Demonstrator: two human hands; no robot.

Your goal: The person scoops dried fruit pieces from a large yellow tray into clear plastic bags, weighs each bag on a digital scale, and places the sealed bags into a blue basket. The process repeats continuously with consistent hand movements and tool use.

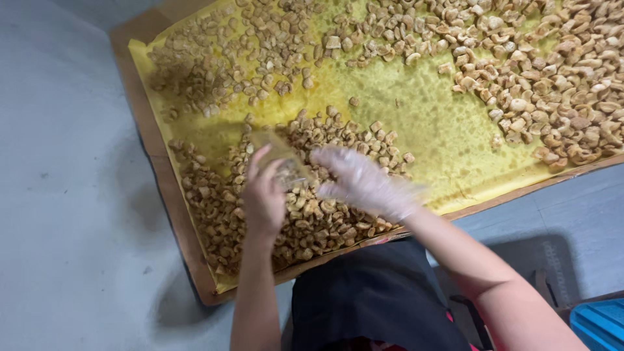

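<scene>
I count my two hands (263,198), one clear bag (281,159), one yellow sheet (416,123), one cardboard (140,97), and snack pieces (325,221) too many to count.

We are looking down on a smooth grey floor (58,195), evenly lit. A blue crate corner (601,324) is showing at bottom right.

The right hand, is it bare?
No, the right hand wears a thin clear glove, while the left hand is bare and holds a small clear bag over the fried pieces.
</scene>
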